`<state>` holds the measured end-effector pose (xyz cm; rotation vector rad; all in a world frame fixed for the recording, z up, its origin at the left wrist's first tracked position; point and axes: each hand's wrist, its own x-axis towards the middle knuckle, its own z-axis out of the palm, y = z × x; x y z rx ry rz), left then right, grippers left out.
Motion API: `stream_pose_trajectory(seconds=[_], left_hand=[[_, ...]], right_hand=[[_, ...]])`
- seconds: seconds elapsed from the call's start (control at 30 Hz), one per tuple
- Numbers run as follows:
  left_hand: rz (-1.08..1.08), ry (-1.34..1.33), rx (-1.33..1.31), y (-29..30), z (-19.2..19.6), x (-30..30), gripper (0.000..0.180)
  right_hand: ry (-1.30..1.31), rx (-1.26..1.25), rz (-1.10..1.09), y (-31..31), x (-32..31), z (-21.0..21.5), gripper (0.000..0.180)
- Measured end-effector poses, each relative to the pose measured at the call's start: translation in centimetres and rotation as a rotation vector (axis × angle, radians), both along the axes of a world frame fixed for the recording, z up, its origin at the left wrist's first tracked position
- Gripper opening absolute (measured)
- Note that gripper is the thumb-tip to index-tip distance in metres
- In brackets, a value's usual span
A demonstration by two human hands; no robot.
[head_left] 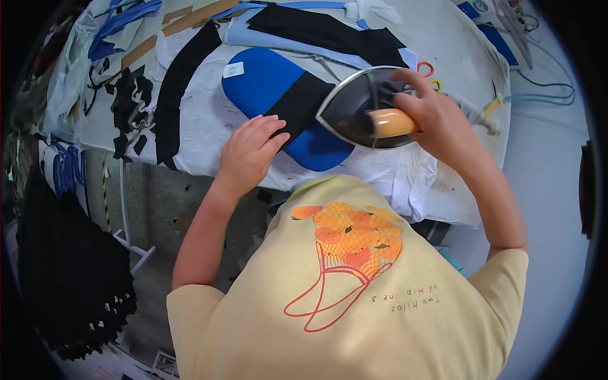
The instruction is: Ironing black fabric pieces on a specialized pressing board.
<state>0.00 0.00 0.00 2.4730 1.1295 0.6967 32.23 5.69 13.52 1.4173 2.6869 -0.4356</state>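
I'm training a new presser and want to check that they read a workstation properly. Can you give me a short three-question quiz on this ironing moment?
1. True or false: the right hand grips the wooden handle of the iron.
2. What does the left hand press flat on: A) the black fabric strip on the blue pressing pad, B) a pair of scissors, C) the iron's cord?
3. Fill in: the iron's pointed tip faces the person's ____ side.

Key
1. True.
2. A: the fingertips rest at the strip's near end, on the pad.
3. Left.
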Motion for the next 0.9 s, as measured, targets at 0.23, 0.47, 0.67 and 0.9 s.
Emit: stream_pose_trajectory(seconds=[0.23, 0.47, 0.67, 0.9], left_hand=[[0.306, -0.171, 0.067, -1.4, 0.5, -1.3, 0.02], [0.522, -0.252, 0.091, -3.7, 0.3, -4.1, 0.023], [0.406, -0.16, 0.072, -5.4, -1.2, -3.1, 0.029], [0.521, -0.043, 0.261, -5.1, -5.0, 0.9, 0.053]], right_hand=[[-0.053, -0.16, 0.343, 0.9, -9.9, -1.6, 0.024], [-0.086, -0.179, 0.092, 1.9, -6.2, -2.3, 0.037], [-0.008, -0.274, -0.395, 0.5, 3.3, -4.4, 0.037], [-0.109, -0.231, -0.745, -6.3, 10.4, -11.8, 0.043]])
